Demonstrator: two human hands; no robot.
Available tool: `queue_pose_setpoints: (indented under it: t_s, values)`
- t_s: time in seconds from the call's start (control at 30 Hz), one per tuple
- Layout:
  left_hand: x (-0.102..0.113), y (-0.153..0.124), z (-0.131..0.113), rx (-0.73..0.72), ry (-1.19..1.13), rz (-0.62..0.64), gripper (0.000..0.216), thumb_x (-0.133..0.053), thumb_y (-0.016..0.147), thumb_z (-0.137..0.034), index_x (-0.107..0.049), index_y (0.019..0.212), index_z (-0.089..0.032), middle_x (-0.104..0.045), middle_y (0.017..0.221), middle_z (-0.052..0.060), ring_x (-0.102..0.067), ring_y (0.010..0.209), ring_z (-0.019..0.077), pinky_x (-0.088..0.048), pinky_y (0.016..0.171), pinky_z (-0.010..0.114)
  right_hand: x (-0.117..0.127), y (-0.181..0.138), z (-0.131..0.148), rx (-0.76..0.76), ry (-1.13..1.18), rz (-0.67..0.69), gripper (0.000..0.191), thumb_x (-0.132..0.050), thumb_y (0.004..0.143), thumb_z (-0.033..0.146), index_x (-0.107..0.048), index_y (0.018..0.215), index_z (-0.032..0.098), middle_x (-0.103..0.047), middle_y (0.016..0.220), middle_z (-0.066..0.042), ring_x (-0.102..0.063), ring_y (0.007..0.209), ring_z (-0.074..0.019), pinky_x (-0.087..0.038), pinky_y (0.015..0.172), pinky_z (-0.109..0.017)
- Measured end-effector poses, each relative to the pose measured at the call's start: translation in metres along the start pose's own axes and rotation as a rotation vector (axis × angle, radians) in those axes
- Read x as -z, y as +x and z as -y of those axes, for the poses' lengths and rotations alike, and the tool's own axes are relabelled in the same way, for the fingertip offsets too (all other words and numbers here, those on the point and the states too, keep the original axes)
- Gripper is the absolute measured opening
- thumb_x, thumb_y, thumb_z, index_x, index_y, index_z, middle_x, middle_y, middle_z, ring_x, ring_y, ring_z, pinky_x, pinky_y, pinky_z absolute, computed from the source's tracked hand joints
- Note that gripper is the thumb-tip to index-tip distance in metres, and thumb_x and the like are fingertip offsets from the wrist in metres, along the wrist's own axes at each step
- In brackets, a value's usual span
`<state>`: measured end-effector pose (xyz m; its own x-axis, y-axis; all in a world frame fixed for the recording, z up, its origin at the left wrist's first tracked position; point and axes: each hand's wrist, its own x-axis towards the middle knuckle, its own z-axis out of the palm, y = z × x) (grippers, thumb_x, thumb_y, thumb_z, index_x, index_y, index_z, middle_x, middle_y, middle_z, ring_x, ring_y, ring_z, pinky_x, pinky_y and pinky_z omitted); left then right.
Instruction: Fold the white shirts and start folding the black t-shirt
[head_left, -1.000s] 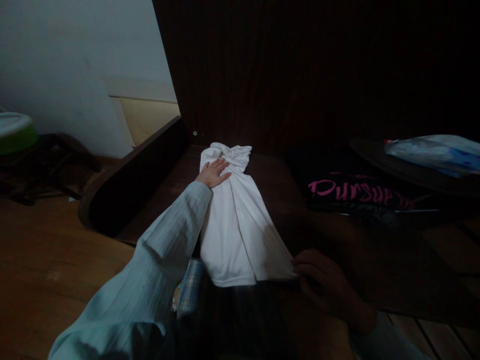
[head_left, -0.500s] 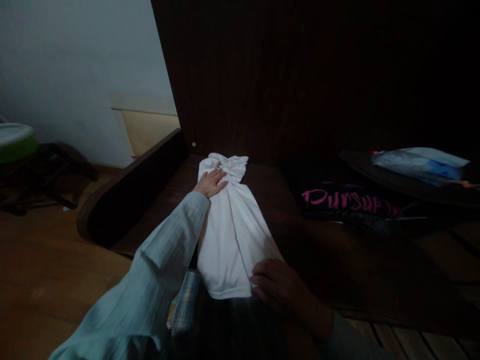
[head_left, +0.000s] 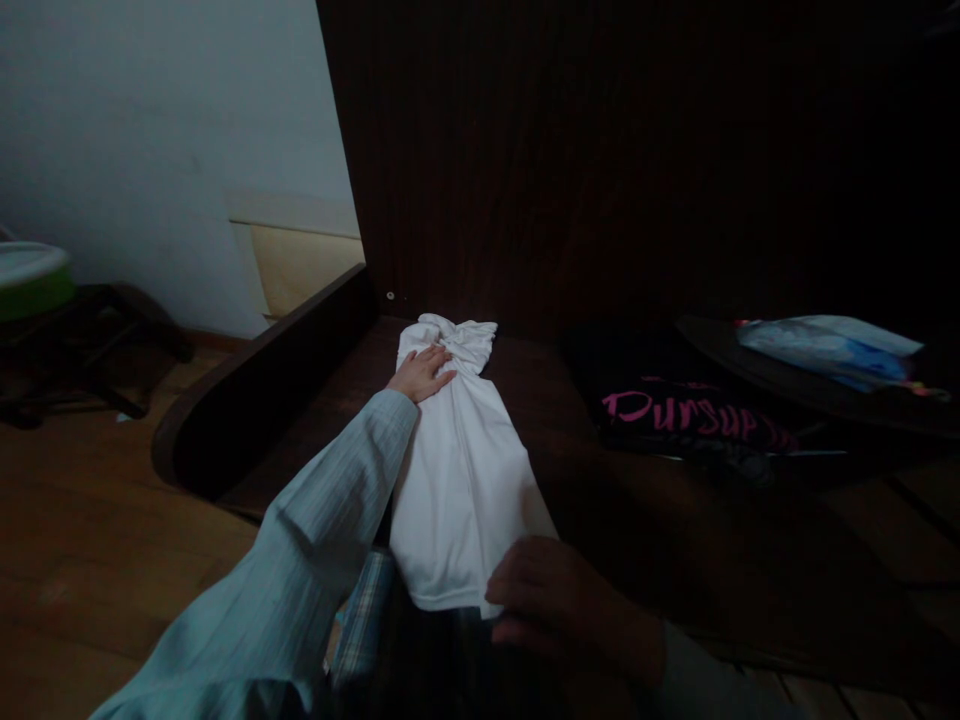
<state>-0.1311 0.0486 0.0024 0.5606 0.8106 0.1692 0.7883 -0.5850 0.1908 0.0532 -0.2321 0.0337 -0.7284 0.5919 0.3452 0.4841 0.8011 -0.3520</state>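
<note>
Since a second earlier, the right hand (head_left: 555, 600) had shifted leftward with the near right corner of the white cloth (head_left: 450, 500), narrowing its hem; the left hand (head_left: 421, 375) had kept its place. At far left, a dark stool (head_left: 112, 325) stood before a pale wall (head_left: 150, 120). The cloth lay on the left part of the bench (head_left: 330, 430), bunched end near the back edge, hem toward the front. A plaid cloth (head_left: 362, 610) showed beside the hem, partly behind the left sleeve (head_left: 322, 510). Farther right lay black fabric (head_left: 660, 425) with pink lettering. The left fingers were spread loosely, flat on the cloth below its bunched end; the right fingers, blurred, were pinched on the hem corner. A green container (head_left: 34, 290) sat on the stool, contents hidden; at right, a plastic bag (head_left: 825, 350) held something blue.
</note>
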Motion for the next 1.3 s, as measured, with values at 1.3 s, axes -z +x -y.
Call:
queue_pose_setpoints:
  t_s: [1.3]
  values:
    - [-0.003,-0.015,-0.037,-0.217,0.066,0.134,0.059,-0.029,0.084,-0.056,-0.028,0.135,-0.025,-0.028,0.143,0.006,-0.021,0.132,0.0212,-0.018,0.105,0.048,0.006,0.107,-0.196,-0.784,-0.323,0.128,0.062,-0.02,0.088,0.053,-0.023,0.138,0.017,-0.014,0.147,-0.009,-0.009,0.135,-0.0224,-0.011,0.107,-0.043]
